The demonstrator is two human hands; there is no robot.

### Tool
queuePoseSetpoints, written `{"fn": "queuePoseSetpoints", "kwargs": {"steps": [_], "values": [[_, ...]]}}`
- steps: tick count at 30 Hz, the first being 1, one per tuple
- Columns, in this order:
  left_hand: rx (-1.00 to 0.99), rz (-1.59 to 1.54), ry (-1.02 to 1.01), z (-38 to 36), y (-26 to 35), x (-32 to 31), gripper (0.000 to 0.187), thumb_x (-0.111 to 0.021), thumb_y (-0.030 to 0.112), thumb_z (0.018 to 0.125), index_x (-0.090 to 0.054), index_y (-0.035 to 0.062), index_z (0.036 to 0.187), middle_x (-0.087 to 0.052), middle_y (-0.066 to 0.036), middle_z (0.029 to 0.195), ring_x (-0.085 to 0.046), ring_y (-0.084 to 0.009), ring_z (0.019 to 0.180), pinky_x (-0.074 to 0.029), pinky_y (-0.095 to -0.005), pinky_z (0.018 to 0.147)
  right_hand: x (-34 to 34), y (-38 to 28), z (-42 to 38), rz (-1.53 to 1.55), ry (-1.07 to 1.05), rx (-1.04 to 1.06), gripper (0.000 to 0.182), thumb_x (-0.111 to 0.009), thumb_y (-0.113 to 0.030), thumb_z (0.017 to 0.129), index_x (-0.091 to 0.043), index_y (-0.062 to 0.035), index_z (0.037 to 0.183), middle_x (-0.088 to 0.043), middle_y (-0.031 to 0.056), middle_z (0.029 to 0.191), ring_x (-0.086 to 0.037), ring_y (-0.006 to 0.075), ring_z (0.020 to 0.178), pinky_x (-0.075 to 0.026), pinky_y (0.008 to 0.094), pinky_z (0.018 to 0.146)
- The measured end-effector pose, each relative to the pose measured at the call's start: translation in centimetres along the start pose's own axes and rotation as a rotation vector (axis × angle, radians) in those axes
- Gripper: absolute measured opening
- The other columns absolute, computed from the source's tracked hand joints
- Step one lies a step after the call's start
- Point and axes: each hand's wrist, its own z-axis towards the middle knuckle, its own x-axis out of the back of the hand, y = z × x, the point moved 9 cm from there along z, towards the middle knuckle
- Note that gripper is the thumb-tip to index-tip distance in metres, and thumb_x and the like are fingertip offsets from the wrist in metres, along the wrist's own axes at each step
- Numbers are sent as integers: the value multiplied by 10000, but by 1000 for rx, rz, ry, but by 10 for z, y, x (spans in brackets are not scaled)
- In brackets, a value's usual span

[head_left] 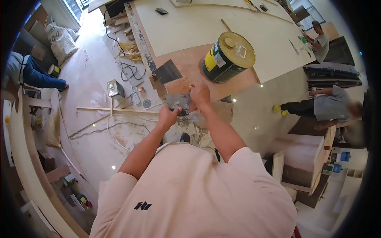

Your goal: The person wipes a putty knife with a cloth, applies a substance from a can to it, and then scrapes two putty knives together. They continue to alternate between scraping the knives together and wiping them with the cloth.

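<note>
My left hand [170, 116] is closed on the lower left of a dark flat piece [177, 101] with pale smears, its thumb lying over the front. My right hand [200, 95] is closed at the right side of that piece; whatever its fingers grip is hidden. Just beyond both hands, a dark square sheet [168, 71] lies at the corner of the workbench [194, 59]. A large green and yellow metal can [228, 57] with a gold lid stands on the bench, to the right of the sheet.
A square tin [115, 89], a wooden strip [119, 110] and cables cover the floor at left. One person [335, 104] is at the right, another [320, 41] works by the bench's far end. Someone's jeans-clad legs [41, 75] show at left. A wooden cabinet [303, 158] stands at lower right.
</note>
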Motion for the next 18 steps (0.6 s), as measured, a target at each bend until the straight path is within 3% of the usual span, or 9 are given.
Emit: {"fn": "queuePoseSetpoints", "kwargs": {"steps": [5,8,11,13,18], "values": [[52,-199,-5,-10,10,19,291,-744,222,831,-641,-39,907,-622,-111,637,-586,-166,544,-454,-320,530,40,10,-21,242,70,-204,177,-702,-137,788,-713,-17,918,-681,155,884,-654,318,818,-509,393,757],[-379,-221,152,-29,60,80,152,-708,148,847,-660,7,876,-629,-103,689,-593,-189,540,-432,-311,490,70,52,-40,389,91,-448,227,-718,-163,812,-713,-5,975,-703,132,902,-665,214,788,-511,333,723],[-1047,293,462,-97,140,99,52,-645,76,831,-652,63,881,-613,-81,781,-607,-227,603,-452,-344,534,99,59,-45,547,124,-544,242,-716,-171,833,-710,5,1000,-706,103,903,-637,126,753,-503,288,676],[-1138,586,327,-98,136,57,91,-619,73,798,-630,79,888,-582,-83,849,-604,-257,691,-461,-362,602,108,51,-43,655,188,-513,250,-718,-174,838,-706,11,1006,-698,83,881,-608,92,715,-495,270,642],[-1118,962,95,-94,93,-19,180,-591,85,757,-586,64,936,-533,-90,933,-566,-268,885,-448,-377,751,88,22,-48,353,21,-429,218,-707,-147,829,-699,-7,996,-685,120,915,-648,210,817,-501,325,739]]}}
